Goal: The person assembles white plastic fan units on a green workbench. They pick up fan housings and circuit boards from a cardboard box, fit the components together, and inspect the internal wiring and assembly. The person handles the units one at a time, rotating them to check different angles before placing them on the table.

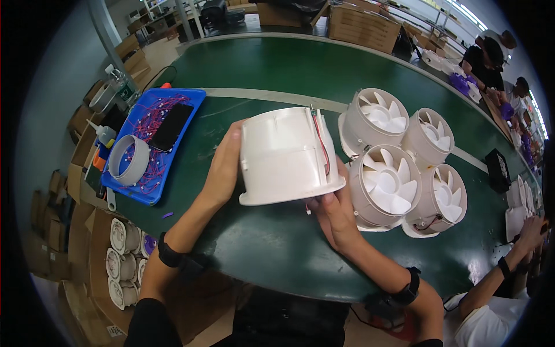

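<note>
Between both hands I hold a white round fan housing [283,156] above the green table, its flanged rim facing down and tilted slightly. My left hand [224,165] is closed against its left side, the fingertips hidden behind it. At the lower right, my right hand [336,217] grips the flange from below. A red wire [322,144] runs down a slot in the housing's side, and a small white connector [308,211] dangles under the rim. Just right of my right hand stands a white fan [386,182] with its blades facing up, among several alike.
A blue tray [155,199] at the left holds red and purple wires, a black phone [172,127] and a white ring [129,161]. Below it, a carton [99,254] contains several white housings. A black box [497,169] sits far right; a co-worker's arm [491,277] reaches in there.
</note>
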Demonstrator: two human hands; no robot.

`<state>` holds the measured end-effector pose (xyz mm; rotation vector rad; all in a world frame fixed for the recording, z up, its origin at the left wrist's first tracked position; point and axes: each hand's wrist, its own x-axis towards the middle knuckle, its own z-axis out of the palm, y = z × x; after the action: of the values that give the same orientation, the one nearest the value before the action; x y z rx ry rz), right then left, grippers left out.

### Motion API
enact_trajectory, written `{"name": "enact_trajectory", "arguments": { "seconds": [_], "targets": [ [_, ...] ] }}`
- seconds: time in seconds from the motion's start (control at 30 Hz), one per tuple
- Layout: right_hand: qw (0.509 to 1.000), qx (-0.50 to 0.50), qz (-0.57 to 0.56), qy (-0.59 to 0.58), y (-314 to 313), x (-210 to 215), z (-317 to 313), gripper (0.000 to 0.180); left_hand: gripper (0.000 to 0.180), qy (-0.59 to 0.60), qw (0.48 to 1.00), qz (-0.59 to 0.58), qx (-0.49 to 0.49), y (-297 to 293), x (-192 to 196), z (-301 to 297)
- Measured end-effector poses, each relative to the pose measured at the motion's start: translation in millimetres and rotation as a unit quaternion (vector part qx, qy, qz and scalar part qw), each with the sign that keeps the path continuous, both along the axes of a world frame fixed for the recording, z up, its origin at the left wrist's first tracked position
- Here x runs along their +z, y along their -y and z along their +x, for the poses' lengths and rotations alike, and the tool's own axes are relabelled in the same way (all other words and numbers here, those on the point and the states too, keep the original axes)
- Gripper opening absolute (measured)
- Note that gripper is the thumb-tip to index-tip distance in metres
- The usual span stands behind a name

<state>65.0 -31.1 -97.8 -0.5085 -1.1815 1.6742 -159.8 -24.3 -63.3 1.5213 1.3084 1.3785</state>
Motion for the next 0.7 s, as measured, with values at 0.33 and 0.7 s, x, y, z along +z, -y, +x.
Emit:
{"name": "enact_trajectory", "arguments": {
  "seconds": [0.33, 0.7],
  "targets": [
    [0.935, -0.165, 0.247, 0.193, 4.2, 6.6, 3.6, 0.092, 0.118, 0.160, 0.961, -0.042, -0.221, 7.5, -4.1, -4.7],
    [0.879, -0.150, 0.426, 0.154, -3.8, 13.0, 9.9, 0.095, 0.089, 0.333, 0.923, -0.090, -0.168, 17.9, -8.3, -2.3]
  ]
}}
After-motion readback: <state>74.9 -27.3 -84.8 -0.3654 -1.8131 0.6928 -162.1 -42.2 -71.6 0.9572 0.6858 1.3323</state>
